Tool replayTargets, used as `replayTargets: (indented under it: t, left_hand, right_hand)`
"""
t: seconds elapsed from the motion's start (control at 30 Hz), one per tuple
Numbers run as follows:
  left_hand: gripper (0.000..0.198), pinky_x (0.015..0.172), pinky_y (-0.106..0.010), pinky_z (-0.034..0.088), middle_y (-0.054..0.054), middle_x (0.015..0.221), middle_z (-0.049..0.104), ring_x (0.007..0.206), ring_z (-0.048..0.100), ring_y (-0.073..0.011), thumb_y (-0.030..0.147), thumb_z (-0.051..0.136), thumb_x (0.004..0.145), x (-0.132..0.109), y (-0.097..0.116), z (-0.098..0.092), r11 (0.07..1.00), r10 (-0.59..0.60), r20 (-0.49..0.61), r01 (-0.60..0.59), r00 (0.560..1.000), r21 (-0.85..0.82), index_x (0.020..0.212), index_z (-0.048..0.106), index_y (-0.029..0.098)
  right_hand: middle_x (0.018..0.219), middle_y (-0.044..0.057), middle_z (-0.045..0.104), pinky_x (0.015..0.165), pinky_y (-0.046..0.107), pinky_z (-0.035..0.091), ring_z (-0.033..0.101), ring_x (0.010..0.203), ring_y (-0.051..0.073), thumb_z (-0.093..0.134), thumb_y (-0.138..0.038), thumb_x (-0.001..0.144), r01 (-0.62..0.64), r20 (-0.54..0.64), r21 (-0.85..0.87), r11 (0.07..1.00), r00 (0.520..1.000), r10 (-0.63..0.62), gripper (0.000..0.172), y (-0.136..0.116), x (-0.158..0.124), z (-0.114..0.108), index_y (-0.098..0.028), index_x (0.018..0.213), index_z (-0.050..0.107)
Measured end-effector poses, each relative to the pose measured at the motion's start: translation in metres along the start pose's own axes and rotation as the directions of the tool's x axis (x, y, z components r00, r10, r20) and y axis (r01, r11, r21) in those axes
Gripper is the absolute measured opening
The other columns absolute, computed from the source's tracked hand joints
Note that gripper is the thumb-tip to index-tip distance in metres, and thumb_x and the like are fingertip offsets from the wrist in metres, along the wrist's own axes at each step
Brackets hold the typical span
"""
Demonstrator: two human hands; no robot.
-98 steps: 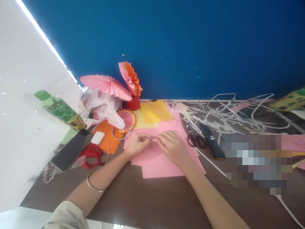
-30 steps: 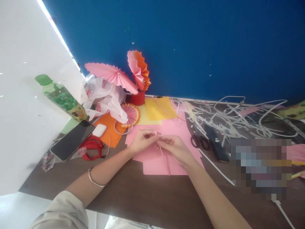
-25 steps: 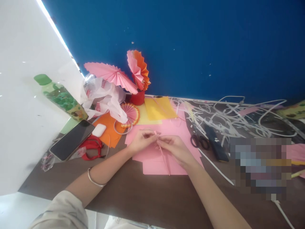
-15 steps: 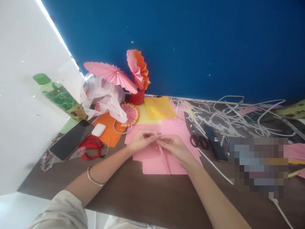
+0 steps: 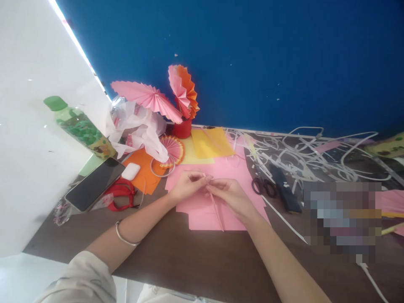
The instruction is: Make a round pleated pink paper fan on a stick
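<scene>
At the far left, green bottle (image 5: 80, 128), tilted, cap end up and leftward. Just below, phone (image 5: 94, 184), screen dark, partly over clear wrapper (image 5: 63, 212). Next, red ribbon (image 5: 122, 195), then white case (image 5: 131, 171) on orange paper (image 5: 147, 181). Behind these, crumpled bag (image 5: 139, 130), with large pink fan (image 5: 147, 99) above. Further right, ring (image 5: 151, 166) across the orange paper and small fan (image 5: 173, 149); behind, red pot (image 5: 183, 129), with two-colour fan (image 5: 184, 90) rising over it.

Toward the middle, left hand (image 5: 188, 185), thumb and forefinger pinched on pink strip (image 5: 216, 209), short end poking up past the thumb. Held over pink sheets (image 5: 197, 219), slanting down and rightward, lower end by their near edge. Close alongside, right hand (image 5: 232, 198), thumb and fingertips clamped on the same strip, near the left fingertips. Behind both hands, yellow sheet (image 5: 214, 145).

Past the pink sheets, scissors (image 5: 264, 187), beside dark bar (image 5: 287, 193). Rightmost, tangled white strips behind, pixelated patch in front, too coarse to read, and second bottle (image 5: 388, 144) at the edge.
</scene>
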State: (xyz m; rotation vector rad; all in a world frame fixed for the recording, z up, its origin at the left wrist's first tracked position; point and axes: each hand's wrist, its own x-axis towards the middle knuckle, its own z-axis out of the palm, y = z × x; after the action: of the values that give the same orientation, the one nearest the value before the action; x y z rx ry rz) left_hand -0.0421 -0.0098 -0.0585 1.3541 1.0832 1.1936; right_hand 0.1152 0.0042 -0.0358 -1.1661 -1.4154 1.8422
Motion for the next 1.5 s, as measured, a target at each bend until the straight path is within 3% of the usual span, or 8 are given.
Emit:
replayTargets:
  t: [0.47, 0.67, 0.9, 1.1, 1.3, 1.5]
  left_hand:
    - [0.032, 0.073, -0.024, 0.042, -0.001, 0.065, 0.057, 0.071, 0.055, -0.0127, 0.040, 0.053, 0.080, -0.001, -0.001, -0.003, 1.000, 0.009, 0.044, -0.008, 0.999, -0.014, 0.063, 0.065, 0.015]
    - [0.030, 0.070, -0.025, 0.042, -0.001, 0.065, 0.058, 0.068, 0.054, -0.0131, 0.040, 0.057, 0.077, 0.000, 0.001, -0.004, 0.997, -0.026, -0.040, 0.023, 0.999, -0.071, 0.062, 0.066, 0.015]
    - [0.029, 0.068, -0.024, 0.042, -0.001, 0.065, 0.060, 0.066, 0.056, -0.0125, 0.038, 0.056, 0.078, -0.001, 0.002, -0.003, 0.999, -0.014, -0.053, 0.011, 0.998, -0.044, 0.063, 0.067, 0.015]
    - [0.037, 0.067, -0.023, 0.041, -0.001, 0.063, 0.059, 0.068, 0.057, -0.0121, 0.041, 0.053, 0.080, -0.001, 0.002, -0.002, 1.000, 0.004, -0.046, -0.005, 0.999, -0.007, 0.056, 0.061, 0.014]
    - [0.030, 0.057, -0.021, 0.039, 0.000, 0.061, 0.057, 0.060, 0.051, -0.0099, 0.041, 0.061, 0.073, -0.002, 0.001, 0.000, 0.997, 0.012, 0.008, -0.013, 1.000, 0.072, 0.060, 0.063, 0.014]
    - [0.027, 0.055, -0.021, 0.039, -0.001, 0.060, 0.058, 0.057, 0.051, -0.0097, 0.038, 0.061, 0.073, -0.002, -0.002, 0.000, 0.999, -0.015, -0.040, 0.017, 0.999, 0.048, 0.061, 0.066, 0.014]
  right_hand:
    - [0.074, 0.006, 0.068, 0.072, 0.032, 0.047, 0.062, 0.067, 0.016, 0.074, -0.037, 0.061, -0.006, -0.010, 0.011, 1.000, 1.000, 0.006, 0.029, 0.001, 0.002, -0.001, -0.016, 0.081, 0.070]
    - [0.083, 0.008, 0.069, 0.074, 0.033, 0.047, 0.063, 0.073, 0.017, 0.073, -0.037, 0.064, -0.055, 0.044, 0.019, 0.998, 0.998, 0.054, 0.031, -0.002, -0.002, -0.005, -0.017, 0.087, 0.069]
    - [0.080, 0.009, 0.069, 0.075, 0.034, 0.048, 0.063, 0.074, 0.019, 0.071, -0.039, 0.065, -0.078, 0.099, -0.094, 0.993, 0.991, 0.087, 0.031, -0.008, -0.004, -0.007, -0.014, 0.084, 0.070]
    - [0.075, 0.007, 0.069, 0.068, 0.030, 0.047, 0.062, 0.070, 0.017, 0.072, -0.036, 0.063, -0.038, 0.060, -0.210, 0.977, 0.997, 0.052, 0.028, -0.011, -0.005, -0.007, -0.014, 0.080, 0.070]
    - [0.073, 0.007, 0.068, 0.069, 0.030, 0.047, 0.062, 0.068, 0.016, 0.071, -0.037, 0.065, -0.029, 0.061, -0.098, 0.995, 0.998, 0.035, 0.029, -0.006, -0.004, -0.011, -0.015, 0.083, 0.070]
    - [0.078, 0.009, 0.069, 0.073, 0.032, 0.047, 0.063, 0.073, 0.018, 0.073, -0.038, 0.063, -0.105, 0.113, -0.088, 0.991, 0.987, 0.115, 0.031, -0.008, -0.005, -0.012, -0.014, 0.083, 0.071]
